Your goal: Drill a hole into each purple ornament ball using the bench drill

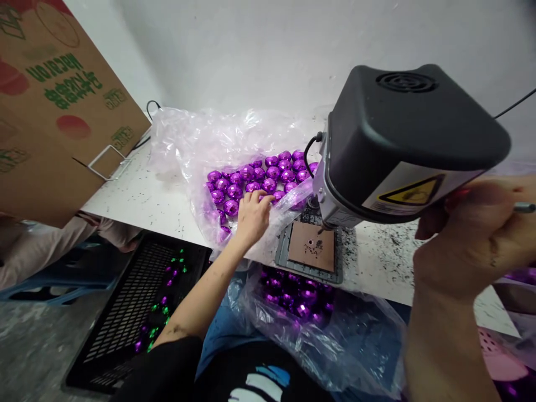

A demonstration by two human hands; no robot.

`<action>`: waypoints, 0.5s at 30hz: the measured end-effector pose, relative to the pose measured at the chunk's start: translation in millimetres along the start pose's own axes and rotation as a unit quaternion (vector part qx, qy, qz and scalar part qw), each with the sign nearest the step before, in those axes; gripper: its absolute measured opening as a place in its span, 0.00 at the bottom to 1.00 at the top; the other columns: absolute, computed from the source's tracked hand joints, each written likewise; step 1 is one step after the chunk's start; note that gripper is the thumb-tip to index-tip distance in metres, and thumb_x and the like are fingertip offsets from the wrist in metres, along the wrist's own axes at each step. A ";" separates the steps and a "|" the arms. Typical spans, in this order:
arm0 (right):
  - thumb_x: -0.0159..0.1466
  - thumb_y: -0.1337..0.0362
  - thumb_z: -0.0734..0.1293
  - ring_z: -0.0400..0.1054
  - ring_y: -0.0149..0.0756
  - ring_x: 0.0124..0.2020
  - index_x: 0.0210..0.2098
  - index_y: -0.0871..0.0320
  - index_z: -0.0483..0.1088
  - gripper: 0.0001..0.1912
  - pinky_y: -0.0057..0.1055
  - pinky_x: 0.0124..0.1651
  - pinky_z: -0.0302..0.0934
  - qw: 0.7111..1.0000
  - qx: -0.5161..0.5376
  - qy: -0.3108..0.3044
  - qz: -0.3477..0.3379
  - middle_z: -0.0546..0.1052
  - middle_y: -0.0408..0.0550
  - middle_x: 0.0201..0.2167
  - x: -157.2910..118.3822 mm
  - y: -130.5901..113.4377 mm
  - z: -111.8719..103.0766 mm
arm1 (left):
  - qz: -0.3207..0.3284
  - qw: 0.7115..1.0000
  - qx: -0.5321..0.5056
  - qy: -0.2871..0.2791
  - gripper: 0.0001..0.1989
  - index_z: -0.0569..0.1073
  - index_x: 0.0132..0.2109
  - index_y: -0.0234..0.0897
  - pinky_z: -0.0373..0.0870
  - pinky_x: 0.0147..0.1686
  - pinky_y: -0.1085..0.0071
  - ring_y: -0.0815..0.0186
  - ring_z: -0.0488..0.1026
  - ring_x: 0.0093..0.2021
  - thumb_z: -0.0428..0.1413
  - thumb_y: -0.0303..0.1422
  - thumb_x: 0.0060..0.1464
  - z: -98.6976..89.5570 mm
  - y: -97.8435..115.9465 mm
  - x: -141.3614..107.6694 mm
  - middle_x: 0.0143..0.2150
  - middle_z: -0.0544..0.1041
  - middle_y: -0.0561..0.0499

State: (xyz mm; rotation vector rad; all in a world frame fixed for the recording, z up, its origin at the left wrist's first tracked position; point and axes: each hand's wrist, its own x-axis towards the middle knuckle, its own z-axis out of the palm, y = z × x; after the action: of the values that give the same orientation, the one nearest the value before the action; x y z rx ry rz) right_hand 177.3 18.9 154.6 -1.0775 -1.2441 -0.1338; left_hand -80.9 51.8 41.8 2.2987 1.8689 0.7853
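Shiny purple faceted balls (235,191) lie in an opened clear plastic bag (188,139) on the white table. My left hand (253,218) reaches in at their near edge, fingers curled over a ball; its fingertips are partly hidden. My right hand (464,240) is closed at the right side of a black drill-press housing (419,128), beside a metal rod; what its fingers hold is hidden behind the housing. Under the machine, a brown square board (312,245) with a small hole and dark shavings rests on the grey metal base (285,254).
More purple balls (297,298) fill a clear bag at my lap. A black crate (121,312) with small green and purple pieces stands at lower left. At far left are a cardboard box (62,111) and another person's sleeve (46,251). Dark shavings litter the table (389,262).
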 end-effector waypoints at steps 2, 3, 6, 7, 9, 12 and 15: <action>0.67 0.42 0.60 0.58 0.22 0.17 0.24 0.63 0.63 0.30 0.26 0.21 0.48 1.000 0.004 0.002 0.004 0.58 0.39 0.16 -0.4 -3.2 -0.7 | -0.043 0.995 0.076 -0.052 0.19 0.73 0.57 0.40 0.63 0.55 0.52 0.49 0.65 0.58 0.51 0.23 0.61 10.4 -18.0 22.5 0.58 0.69 0.40; 0.67 0.42 0.60 0.58 0.22 0.16 0.26 0.62 0.65 0.29 0.26 0.20 0.48 1.000 0.009 0.000 0.008 0.58 0.39 0.16 -0.7 -4.6 -0.7 | -0.061 0.991 0.087 -0.076 0.22 0.71 0.58 0.40 0.64 0.55 0.53 0.49 0.65 0.58 0.51 0.22 0.59 15.3 -24.2 28.0 0.59 0.69 0.39; 0.68 0.43 0.60 0.57 0.22 0.16 0.28 0.62 0.66 0.27 0.26 0.19 0.48 1.000 0.013 -0.005 0.011 0.57 0.37 0.15 -0.9 -6.7 -0.9 | -0.106 0.990 -0.009 -0.088 0.25 0.68 0.61 0.39 0.64 0.56 0.56 0.51 0.67 0.57 0.56 0.23 0.56 17.9 -30.4 26.1 0.58 0.68 0.39; 0.68 0.43 0.60 0.57 0.22 0.15 0.29 0.62 0.66 0.27 0.26 0.19 0.47 1.000 0.015 -0.010 0.012 0.57 0.37 0.14 -0.8 -6.7 -1.1 | -0.118 0.987 -0.081 -0.077 0.25 0.68 0.61 0.39 0.65 0.56 0.57 0.53 0.68 0.56 0.58 0.26 0.56 13.1 -28.5 21.2 0.57 0.68 0.41; 0.68 0.44 0.60 0.57 0.22 0.15 0.30 0.63 0.67 0.26 0.25 0.19 0.47 1.000 0.019 -0.017 0.015 0.56 0.37 0.15 -0.2 -5.7 -1.6 | -0.143 0.954 -0.256 -0.055 0.26 0.67 0.60 0.40 0.68 0.51 0.62 0.58 0.70 0.51 0.61 0.33 0.56 -3.5 -19.3 8.2 0.54 0.71 0.44; 0.69 0.43 0.59 0.60 0.21 0.19 0.30 0.63 0.69 0.28 0.23 0.23 0.49 1.000 0.011 -0.009 0.015 0.57 0.39 0.18 1.2 -2.6 -1.4 | -0.164 0.850 -0.494 -0.082 0.26 0.69 0.56 0.41 0.68 0.37 0.70 0.64 0.71 0.42 0.64 0.42 0.53 -31.3 3.8 -14.5 0.46 0.74 0.48; 0.69 0.42 0.56 0.61 0.22 0.22 0.31 0.63 0.70 0.30 0.22 0.27 0.51 1.000 -0.006 -0.011 0.018 0.58 0.40 0.19 4.3 0.0 1.7 | -0.166 0.739 -0.630 -0.174 0.24 0.73 0.52 0.39 0.66 0.31 0.73 0.67 0.71 0.38 0.66 0.43 0.51 -39.5 25.2 -34.4 0.43 0.74 0.48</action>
State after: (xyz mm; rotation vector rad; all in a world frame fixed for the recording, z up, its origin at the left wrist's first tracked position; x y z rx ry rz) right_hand 177.8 22.1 157.9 -1.1135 -1.2455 -0.1024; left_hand -79.7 3.2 73.7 1.0750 0.9246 0.9915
